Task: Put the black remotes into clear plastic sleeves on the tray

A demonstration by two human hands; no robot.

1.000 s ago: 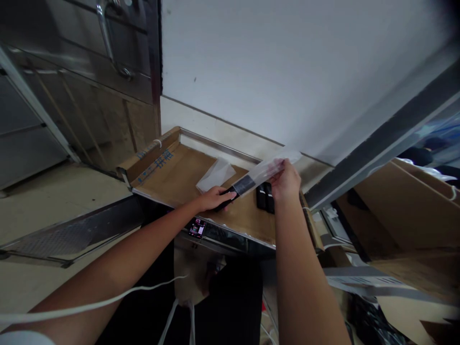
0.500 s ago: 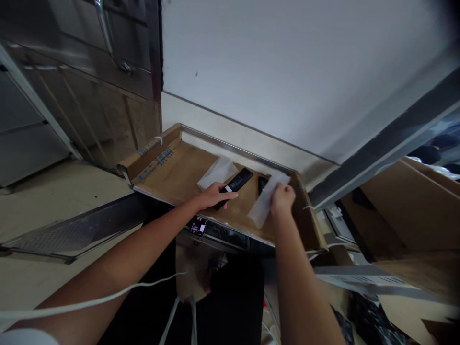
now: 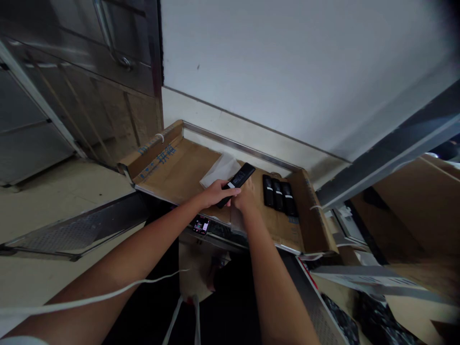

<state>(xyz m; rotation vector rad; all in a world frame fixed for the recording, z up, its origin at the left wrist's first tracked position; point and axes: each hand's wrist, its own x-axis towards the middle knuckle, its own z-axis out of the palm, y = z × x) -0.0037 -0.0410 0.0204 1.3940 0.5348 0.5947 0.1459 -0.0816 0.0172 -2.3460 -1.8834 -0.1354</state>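
Black, slim and oblong, the device (image 3: 241, 177) lay slantwise in the left hand (image 3: 219, 192), its far end pointing up and to the right and a small white label showing just beyond the thumb. The left hand was closed around its lower part, thumb across the top face. The right hand (image 3: 245, 195) was beside and partly behind the device, its fingers mostly hidden, so whether they were closed could not be told. Below the right hand hung a translucent sleeve (image 3: 237, 219), reaching the near edge of the tray; the grip on it was hidden.

Just beyond the left hand, a whitish plastic sheet (image 3: 221, 168) lay flat on the cardboard-lined tray (image 3: 179, 165). To the right of the right hand, three black devices (image 3: 278, 193) lay side by side, each with a pale label. Blue markings showed on the cardboard well left of the hands.

Nearer the body than the left hand, a lit screen (image 3: 201, 224) sat by the tray's near edge. Past both hands rose a pale wall panel (image 3: 273, 76); far to their left stood a metal cabinet (image 3: 86, 43) with a handle, and to their right, a large cardboard box (image 3: 406, 206).
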